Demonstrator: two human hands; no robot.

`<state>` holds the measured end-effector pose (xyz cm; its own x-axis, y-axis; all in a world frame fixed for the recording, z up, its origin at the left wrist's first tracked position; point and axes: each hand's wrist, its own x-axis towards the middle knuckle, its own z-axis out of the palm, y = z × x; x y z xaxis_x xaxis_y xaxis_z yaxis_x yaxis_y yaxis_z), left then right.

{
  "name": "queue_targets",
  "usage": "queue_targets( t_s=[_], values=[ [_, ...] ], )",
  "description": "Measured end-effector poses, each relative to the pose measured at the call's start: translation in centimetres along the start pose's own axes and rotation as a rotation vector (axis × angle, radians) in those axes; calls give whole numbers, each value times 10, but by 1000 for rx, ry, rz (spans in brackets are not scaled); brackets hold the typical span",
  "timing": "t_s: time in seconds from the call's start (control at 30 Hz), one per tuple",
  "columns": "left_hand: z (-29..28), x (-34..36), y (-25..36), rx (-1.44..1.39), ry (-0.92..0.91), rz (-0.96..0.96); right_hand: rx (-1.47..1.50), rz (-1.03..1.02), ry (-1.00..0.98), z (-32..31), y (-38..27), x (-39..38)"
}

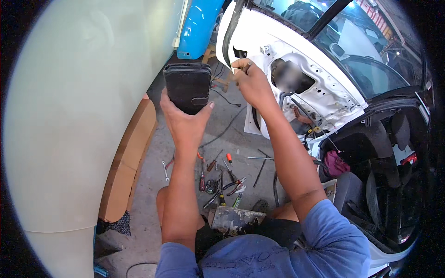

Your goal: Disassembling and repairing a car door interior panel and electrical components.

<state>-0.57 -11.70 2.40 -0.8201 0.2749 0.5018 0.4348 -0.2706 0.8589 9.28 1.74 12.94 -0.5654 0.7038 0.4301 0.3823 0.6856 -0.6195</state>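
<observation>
My left hand (185, 118) grips a black phone wallet case (187, 87) from below, thumb on one side and fingers on the other. The case is closed, with a small strap on its lower right edge. To the right, my right hand (254, 83) is raised with curled fingers, by the edge of a white car door (333, 104). Something small and dark shows between those fingers, too little of it to name. The door stands open with its inner panel off, so bare metal, holes and hanging cables show.
Several hand tools, among them pliers (238, 187), a screwdriver (202, 180) and a wrench (165, 170), lie on the concrete floor (227, 127). A cardboard box (132, 160) is at left beside a large pale panel (79, 116). A car seat (361, 139) shows at right.
</observation>
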Motion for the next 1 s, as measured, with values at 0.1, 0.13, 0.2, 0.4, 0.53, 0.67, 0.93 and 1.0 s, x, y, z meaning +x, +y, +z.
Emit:
queue_targets(
  t_s=[0.1, 0.13, 0.2, 0.4, 0.53, 0.67, 0.93, 1.0],
  values=[
    [0, -4, -1, -8, -2, 23, 488, 165, -64, 10, 7, 1],
    [-1, -5, -2, -2, -2, 23, 679, 159, -61, 16, 9, 0],
    [0, -6, -1, 7, -1, 24, 1058, 141, -53, 25, 11, -2],
    [-2, -5, 1, 35, 11, 61, 1624, 123, 109, 42, 18, -12],
    [-6, -5, 2, -23, 21, 17, 1362, 135, 192, 43, 21, -17],
    [-7, -5, 2, -39, 24, 6, 816, 5, 277, 36, 32, -16],
    [-8, -8, 6, 45, 45, -1, -355, -628, 486, 11, 23, -20],
    [-10, -7, 7, 19, 42, -4, -437, -446, 377, 8, 9, -25]
  ],
)
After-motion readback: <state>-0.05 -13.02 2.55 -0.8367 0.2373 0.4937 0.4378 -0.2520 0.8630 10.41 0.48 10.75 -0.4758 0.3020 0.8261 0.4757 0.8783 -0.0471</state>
